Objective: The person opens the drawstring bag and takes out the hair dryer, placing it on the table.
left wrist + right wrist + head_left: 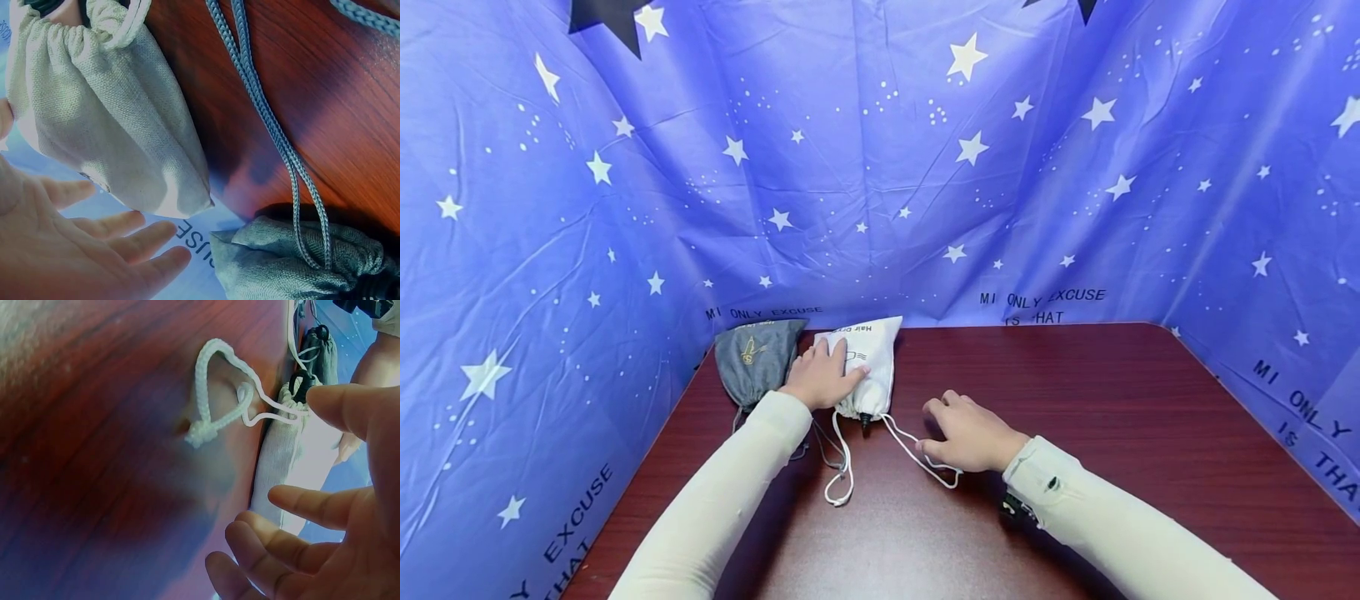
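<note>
A white drawstring bag (880,367) printed "Hair Dr…" lies at the table's back edge, its gathered mouth toward me. Something black (866,423) pokes out of that mouth. My left hand (822,377) is over the bag's left side, fingers spread; in the left wrist view the straight fingers (144,244) show beside the white cloth. A grey drawstring bag (758,358) with a gold print lies just left of this hand. To the right, my right hand (966,432) holds nothing, its fingers loosely bent, near the loop of white cord (201,387) from the white bag.
The dark red wooden table (1075,375) extends to the right of the bags. Another white cord loop (838,487) and grey cords (269,119) trail toward me. A blue star-printed cloth (880,167) hangs behind the table and along both sides.
</note>
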`<move>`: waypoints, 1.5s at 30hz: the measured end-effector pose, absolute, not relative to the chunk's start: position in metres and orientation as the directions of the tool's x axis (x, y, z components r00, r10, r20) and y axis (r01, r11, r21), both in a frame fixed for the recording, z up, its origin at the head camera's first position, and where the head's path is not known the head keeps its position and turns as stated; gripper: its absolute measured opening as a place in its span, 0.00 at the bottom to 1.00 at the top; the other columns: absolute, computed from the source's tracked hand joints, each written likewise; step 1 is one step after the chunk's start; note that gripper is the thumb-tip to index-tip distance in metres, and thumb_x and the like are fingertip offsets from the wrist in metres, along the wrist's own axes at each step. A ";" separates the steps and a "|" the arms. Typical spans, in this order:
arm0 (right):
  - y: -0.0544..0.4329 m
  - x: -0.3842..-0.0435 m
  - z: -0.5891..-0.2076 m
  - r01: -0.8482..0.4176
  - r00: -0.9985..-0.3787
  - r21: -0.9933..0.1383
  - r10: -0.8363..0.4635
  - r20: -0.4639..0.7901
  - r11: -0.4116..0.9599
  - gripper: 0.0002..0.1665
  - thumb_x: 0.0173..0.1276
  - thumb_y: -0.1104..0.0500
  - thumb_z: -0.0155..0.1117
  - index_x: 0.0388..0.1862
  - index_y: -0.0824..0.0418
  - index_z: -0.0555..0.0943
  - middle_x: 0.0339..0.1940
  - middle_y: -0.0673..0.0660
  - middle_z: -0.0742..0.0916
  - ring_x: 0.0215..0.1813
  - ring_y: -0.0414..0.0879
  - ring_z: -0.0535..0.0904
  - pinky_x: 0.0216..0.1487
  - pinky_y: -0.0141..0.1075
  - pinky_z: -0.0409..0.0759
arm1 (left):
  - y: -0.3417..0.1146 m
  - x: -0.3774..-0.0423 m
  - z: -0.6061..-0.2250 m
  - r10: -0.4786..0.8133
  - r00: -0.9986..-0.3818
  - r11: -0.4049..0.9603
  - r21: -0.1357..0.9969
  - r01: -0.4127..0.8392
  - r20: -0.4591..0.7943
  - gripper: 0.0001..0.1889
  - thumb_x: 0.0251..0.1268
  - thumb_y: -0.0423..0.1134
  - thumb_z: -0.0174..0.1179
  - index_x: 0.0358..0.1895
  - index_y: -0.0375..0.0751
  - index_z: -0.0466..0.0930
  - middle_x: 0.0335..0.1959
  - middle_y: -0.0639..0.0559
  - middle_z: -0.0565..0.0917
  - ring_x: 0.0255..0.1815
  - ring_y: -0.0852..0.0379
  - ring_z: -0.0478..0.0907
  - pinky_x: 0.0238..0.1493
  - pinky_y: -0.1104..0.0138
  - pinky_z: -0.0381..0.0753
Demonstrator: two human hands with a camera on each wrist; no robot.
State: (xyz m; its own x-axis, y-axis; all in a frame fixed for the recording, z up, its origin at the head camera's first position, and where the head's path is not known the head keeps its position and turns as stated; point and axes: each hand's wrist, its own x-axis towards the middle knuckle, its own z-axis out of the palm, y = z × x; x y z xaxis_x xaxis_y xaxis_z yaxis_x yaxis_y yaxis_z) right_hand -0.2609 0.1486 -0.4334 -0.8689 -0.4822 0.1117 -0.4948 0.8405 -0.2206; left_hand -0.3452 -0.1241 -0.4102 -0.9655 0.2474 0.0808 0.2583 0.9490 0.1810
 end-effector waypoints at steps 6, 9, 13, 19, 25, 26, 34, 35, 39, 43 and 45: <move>0.146 -0.258 -0.435 -0.503 -0.864 -0.241 -0.494 0.099 0.830 0.26 0.62 0.40 0.72 0.50 0.56 0.82 0.39 0.51 0.79 0.38 0.45 0.76 0.42 0.44 0.78 | -0.125 -0.347 -0.413 0.257 -0.965 0.947 0.188 0.262 0.052 0.44 0.74 0.71 0.42 0.81 0.44 0.58 0.75 0.30 0.65 0.68 0.30 0.73 0.64 0.41 0.74; 0.145 -0.257 -0.435 -0.518 -0.855 -0.243 -0.508 0.104 0.820 0.23 0.61 0.42 0.73 0.47 0.54 0.82 0.37 0.49 0.78 0.35 0.43 0.74 0.38 0.42 0.77 | -0.125 -0.347 -0.415 0.261 -0.965 0.946 0.190 0.263 0.035 0.44 0.74 0.71 0.41 0.81 0.44 0.58 0.77 0.31 0.63 0.68 0.30 0.74 0.62 0.41 0.76; 0.143 -0.254 -0.436 -0.534 -0.845 -0.238 -0.525 0.106 0.812 0.21 0.59 0.43 0.76 0.45 0.53 0.82 0.35 0.47 0.77 0.34 0.42 0.74 0.36 0.40 0.76 | -0.124 -0.347 -0.417 0.259 -0.966 0.947 0.193 0.257 0.016 0.44 0.74 0.72 0.40 0.82 0.46 0.58 0.78 0.33 0.63 0.69 0.30 0.73 0.61 0.41 0.77; 0.140 -0.251 -0.437 -0.546 -0.836 -0.236 -0.542 0.087 0.804 0.23 0.55 0.43 0.78 0.46 0.52 0.83 0.35 0.45 0.77 0.33 0.40 0.74 0.34 0.38 0.75 | -0.123 -0.346 -0.420 0.269 -0.963 0.946 0.181 0.267 0.019 0.42 0.74 0.71 0.42 0.81 0.48 0.60 0.78 0.33 0.64 0.68 0.29 0.73 0.62 0.40 0.75; 0.138 -0.250 -0.439 -0.545 -0.836 -0.230 -0.543 0.078 0.806 0.24 0.54 0.44 0.78 0.46 0.52 0.83 0.34 0.44 0.76 0.31 0.39 0.72 0.33 0.37 0.74 | -0.122 -0.345 -0.420 0.275 -0.961 0.947 0.164 0.275 0.021 0.40 0.74 0.70 0.42 0.81 0.50 0.61 0.79 0.33 0.62 0.70 0.29 0.72 0.64 0.40 0.74; 0.137 -0.250 -0.439 -0.546 -0.835 -0.231 -0.544 0.081 0.805 0.23 0.54 0.44 0.78 0.46 0.52 0.84 0.34 0.44 0.76 0.31 0.39 0.72 0.33 0.37 0.74 | -0.122 -0.345 -0.420 0.275 -0.961 0.947 0.165 0.275 0.021 0.40 0.74 0.70 0.42 0.81 0.51 0.61 0.79 0.33 0.62 0.70 0.29 0.72 0.64 0.40 0.74; 0.136 -0.250 -0.439 -0.549 -0.833 -0.230 -0.546 0.083 0.803 0.22 0.55 0.44 0.78 0.43 0.51 0.83 0.32 0.44 0.76 0.30 0.38 0.72 0.32 0.36 0.73 | -0.121 -0.346 -0.422 0.265 -0.964 0.950 0.171 0.260 -0.010 0.39 0.73 0.71 0.42 0.80 0.55 0.63 0.79 0.33 0.61 0.71 0.29 0.70 0.65 0.39 0.73; 0.135 -0.250 -0.439 -0.551 -0.833 -0.229 -0.548 0.083 0.803 0.22 0.55 0.44 0.78 0.43 0.51 0.83 0.32 0.44 0.75 0.30 0.38 0.72 0.32 0.36 0.73 | -0.121 -0.345 -0.422 0.264 -0.964 0.951 0.172 0.258 -0.012 0.39 0.73 0.71 0.42 0.80 0.55 0.63 0.79 0.33 0.62 0.71 0.29 0.70 0.65 0.39 0.73; 0.135 -0.250 -0.441 -0.556 -0.829 -0.230 -0.553 0.083 0.799 0.22 0.54 0.44 0.79 0.42 0.51 0.83 0.32 0.44 0.75 0.30 0.38 0.71 0.31 0.36 0.72 | -0.120 -0.345 -0.423 0.262 -0.965 0.952 0.167 0.256 -0.013 0.38 0.73 0.71 0.42 0.79 0.55 0.64 0.79 0.33 0.62 0.71 0.29 0.71 0.64 0.40 0.74; 0.134 -0.249 -0.441 -0.555 -0.830 -0.230 -0.552 0.081 0.800 0.21 0.55 0.43 0.78 0.43 0.51 0.83 0.32 0.44 0.75 0.29 0.38 0.71 0.31 0.36 0.72 | -0.120 -0.343 -0.423 0.266 -0.964 0.951 0.168 0.260 -0.020 0.38 0.73 0.70 0.43 0.79 0.56 0.65 0.79 0.33 0.62 0.70 0.29 0.72 0.63 0.40 0.75; 0.134 -0.249 -0.440 -0.553 -0.830 -0.231 -0.551 0.080 0.800 0.21 0.55 0.43 0.78 0.43 0.51 0.83 0.32 0.44 0.75 0.30 0.38 0.71 0.31 0.36 0.72 | -0.120 -0.342 -0.423 0.270 -0.963 0.950 0.169 0.263 -0.022 0.37 0.74 0.70 0.44 0.79 0.56 0.66 0.79 0.33 0.62 0.68 0.29 0.73 0.60 0.40 0.77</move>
State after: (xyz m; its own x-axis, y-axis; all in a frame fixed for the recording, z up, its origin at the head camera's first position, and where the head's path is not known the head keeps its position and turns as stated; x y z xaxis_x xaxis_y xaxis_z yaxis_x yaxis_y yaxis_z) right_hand -0.2494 0.1342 -0.4403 -0.8305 -0.5513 0.0800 -0.5535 0.8003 -0.2305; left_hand -0.3424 -0.1196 -0.4231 -0.9626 0.2701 -0.0220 0.2627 0.9500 0.1690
